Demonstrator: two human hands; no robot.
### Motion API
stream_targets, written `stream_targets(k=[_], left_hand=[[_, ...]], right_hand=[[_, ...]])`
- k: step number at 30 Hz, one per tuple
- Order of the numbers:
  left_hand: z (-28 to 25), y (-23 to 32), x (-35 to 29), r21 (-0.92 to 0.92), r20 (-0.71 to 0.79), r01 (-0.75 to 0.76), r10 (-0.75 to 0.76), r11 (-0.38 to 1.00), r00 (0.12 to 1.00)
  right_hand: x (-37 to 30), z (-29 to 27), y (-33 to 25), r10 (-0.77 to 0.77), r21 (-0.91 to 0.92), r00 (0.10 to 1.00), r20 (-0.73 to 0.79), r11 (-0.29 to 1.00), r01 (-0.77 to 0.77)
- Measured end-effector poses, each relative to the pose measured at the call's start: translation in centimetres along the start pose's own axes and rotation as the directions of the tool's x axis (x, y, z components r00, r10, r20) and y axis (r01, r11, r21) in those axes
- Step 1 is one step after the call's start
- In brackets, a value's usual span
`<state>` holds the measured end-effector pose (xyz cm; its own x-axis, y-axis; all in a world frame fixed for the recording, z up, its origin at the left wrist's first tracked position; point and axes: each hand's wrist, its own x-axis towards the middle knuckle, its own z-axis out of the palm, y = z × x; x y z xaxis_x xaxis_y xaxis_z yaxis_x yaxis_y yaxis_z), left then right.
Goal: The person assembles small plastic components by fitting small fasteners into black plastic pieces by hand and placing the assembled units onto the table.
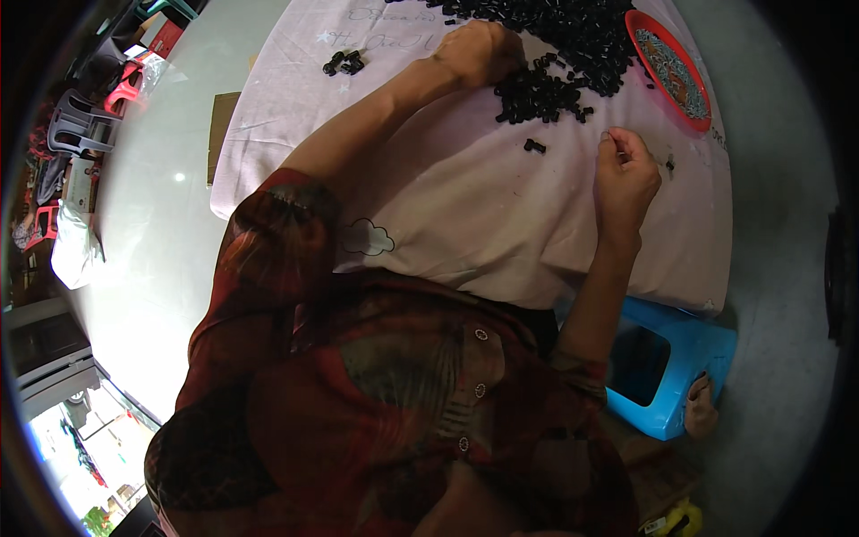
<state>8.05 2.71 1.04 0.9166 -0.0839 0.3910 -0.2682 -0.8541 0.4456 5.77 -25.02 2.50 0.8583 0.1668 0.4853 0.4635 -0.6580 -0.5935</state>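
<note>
My left hand [483, 54] reaches over the table to the near edge of a large pile of small black plastic pieces [595, 45]. Its fingers are curled and mostly hidden, so what they grip does not show. Closer to me, on the right, my right hand [628, 183] is raised with thumb and fingers pinched together; anything between them is too small to make out. A smaller heap of black pieces [541, 94] lies between the hands. One black piece [535, 146] sits apart in front of it. A little cluster of black pieces [344, 63] lies left of my left forearm.
A red tray [706, 123] of small grey metal parts stands at the table's right edge. A tiny dark item [670, 164] lies beside my right hand. A pale cloth [447, 215] covers the table. The blue plastic stool [667, 407] is at lower right; a grey chair [79, 125] stands far left.
</note>
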Motion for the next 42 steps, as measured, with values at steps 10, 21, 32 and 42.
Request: stream_targets(k=[10,21,32,42], left_hand=[[-3.4,-0.3,-2.1,-0.934,0.296,0.321,-0.164,0.156,0.941],[-3.3,2.8,-6.2,-0.872,0.416,0.386,-0.042,-0.302,0.908],[-3.0,3.6,-6.9,-0.942,0.278,0.283,-0.054,0.181,0.959],[-1.7,2.5,-6.8,-0.935,0.197,0.169,0.062,0.312,0.978]], right_hand=[[-0.5,-0.2,-1.7,0.072,0.17,0.997,0.018,0.983,-0.074],[-1.0,2.5,-8.0,-0.036,0.617,0.976,0.216,0.78,-0.108],[-1.9,2.6,-7.6,-0.012,0.662,0.968,0.25,0.732,-0.162],[-2.0,2.8,-6.9,-0.125,0.589,0.941,0.313,0.803,-0.089]])
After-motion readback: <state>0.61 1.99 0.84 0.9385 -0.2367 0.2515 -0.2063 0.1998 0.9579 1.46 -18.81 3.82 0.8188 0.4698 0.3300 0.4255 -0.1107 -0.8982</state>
